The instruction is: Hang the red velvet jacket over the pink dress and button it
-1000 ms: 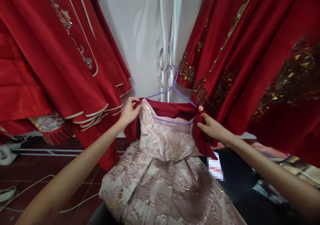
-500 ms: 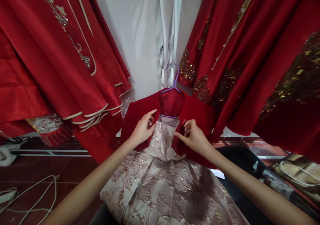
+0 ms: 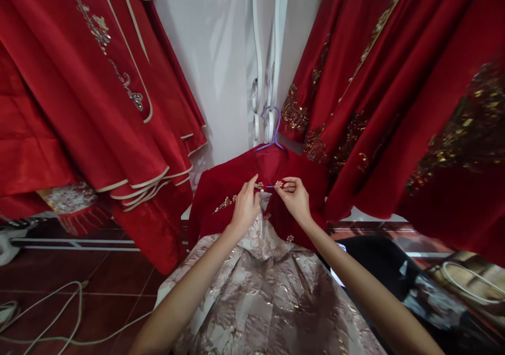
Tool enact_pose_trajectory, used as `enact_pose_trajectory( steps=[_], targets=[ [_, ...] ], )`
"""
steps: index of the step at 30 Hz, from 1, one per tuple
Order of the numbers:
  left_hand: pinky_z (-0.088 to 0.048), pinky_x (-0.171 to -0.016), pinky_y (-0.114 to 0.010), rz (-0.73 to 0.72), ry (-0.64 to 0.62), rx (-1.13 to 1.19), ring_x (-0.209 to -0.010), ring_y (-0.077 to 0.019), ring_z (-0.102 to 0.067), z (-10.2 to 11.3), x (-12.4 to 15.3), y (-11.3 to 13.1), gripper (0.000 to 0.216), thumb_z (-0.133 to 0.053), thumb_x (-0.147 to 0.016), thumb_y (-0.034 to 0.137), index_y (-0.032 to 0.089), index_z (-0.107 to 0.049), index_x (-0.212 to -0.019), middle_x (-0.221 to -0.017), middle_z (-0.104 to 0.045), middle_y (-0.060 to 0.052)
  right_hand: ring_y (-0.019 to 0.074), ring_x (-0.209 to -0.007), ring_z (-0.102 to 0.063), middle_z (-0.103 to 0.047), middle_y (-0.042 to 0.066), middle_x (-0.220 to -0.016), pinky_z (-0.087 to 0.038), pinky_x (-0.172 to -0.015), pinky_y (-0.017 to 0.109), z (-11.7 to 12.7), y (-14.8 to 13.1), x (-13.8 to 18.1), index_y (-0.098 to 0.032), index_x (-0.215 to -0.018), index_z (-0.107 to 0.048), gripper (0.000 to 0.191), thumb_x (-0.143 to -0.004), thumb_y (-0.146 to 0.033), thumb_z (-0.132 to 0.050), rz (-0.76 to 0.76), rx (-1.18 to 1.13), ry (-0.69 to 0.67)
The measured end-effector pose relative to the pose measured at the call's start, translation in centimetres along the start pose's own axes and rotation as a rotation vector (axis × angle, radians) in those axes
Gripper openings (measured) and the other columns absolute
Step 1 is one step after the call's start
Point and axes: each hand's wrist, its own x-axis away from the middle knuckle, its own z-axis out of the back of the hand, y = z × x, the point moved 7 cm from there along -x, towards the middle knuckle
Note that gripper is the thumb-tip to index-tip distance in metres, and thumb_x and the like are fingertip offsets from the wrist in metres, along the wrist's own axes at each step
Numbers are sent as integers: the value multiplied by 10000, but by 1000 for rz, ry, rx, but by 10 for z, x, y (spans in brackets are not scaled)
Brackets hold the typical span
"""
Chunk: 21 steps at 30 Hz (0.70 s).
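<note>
Your left hand (image 3: 245,208) pinches one front edge of the jacket (image 3: 215,192), and your right hand (image 3: 295,200) pinches the other, fingertips closed on the cloth. The two edges nearly meet between your hands, with pearl buttons (image 3: 259,186) at your fingertips. The hanger (image 3: 272,129) hooks just above your grip. The dress (image 3: 268,292) spreads out below your wrists.

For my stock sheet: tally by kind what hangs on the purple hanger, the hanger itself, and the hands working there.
Red velvet jacket: 1
Pale brocade dress: 1
Purple hanger: 1
Hands: 2, the left hand and the right hand, each pinching a front edge of the jacket near its beaded clasp
Total: 5
</note>
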Motion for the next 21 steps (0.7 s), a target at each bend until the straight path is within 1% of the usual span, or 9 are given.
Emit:
enact_pose_trajectory(
  steps=[4, 8, 10, 13, 15, 17, 21],
  targets=[
    [-488, -879, -314, 48, 100, 122, -940, -164, -634, 3, 1, -4, 350, -535, -811, 63, 208, -495, -1126, -993, -656, -51, 190, -773, -645, -663, 98, -931, -553, -733, 352, 1, 3, -3, -171, -866, -630, 321, -687, -421, -722, -1, -18, 11],
    [-488, -826, -284, 68, 125, 127, -890, -156, -642, 8, -1, -3, 232, -576, -789, 76, 212, -507, -964, -916, -649, -23, 195, -774, -658, -694, 73, -828, -545, -782, 369, -4, 2, -5, -178, -829, -621, 321, -656, -411, -757, -29, -146, -65],
    [-482, -813, -278, 80, 141, 124, -880, -156, -643, 10, -2, -5, 181, -579, -801, 104, 213, -506, -926, -893, -645, -13, 191, -772, -660, -695, 66, -817, -543, -789, 365, -8, -2, -7, -180, -809, -614, 318, -640, -398, -771, -34, -219, -101],
    [-478, -812, -274, 86, 175, 147, -885, -154, -642, 11, -5, -8, 144, -576, -820, 143, 215, -514, -928, -913, -648, -14, 182, -767, -655, -687, 55, -802, -540, -785, 351, -10, -10, -5, -183, -800, -612, 307, -633, -377, -782, -20, -266, -124],
    [-477, -826, -272, 77, 165, 160, -895, -150, -642, 10, -7, -7, 149, -563, -824, 134, 214, -525, -944, -934, -658, -17, 176, -755, -649, -681, 48, -791, -538, -780, 346, -10, -15, 0, -185, -800, -614, 296, -639, -369, -782, -6, -269, -137],
    [-475, -839, -278, 76, 128, 152, -899, -151, -643, 6, -10, -5, 149, -544, -825, 114, 211, -536, -939, -938, -670, -19, 179, -758, -651, -679, 45, -793, -539, -782, 349, -11, -20, 4, -190, -801, -613, 297, -642, -378, -779, -3, -275, -156],
    [-473, -842, -304, 108, 65, 89, -883, -169, -643, 2, -13, -1, 151, -518, -816, 91, 209, -544, -907, -919, -674, -19, 193, -787, -660, -683, 52, -818, -546, -797, 361, -16, -26, 8, -197, -800, -604, 316, -644, -416, -771, -8, -276, -187]
  ],
)
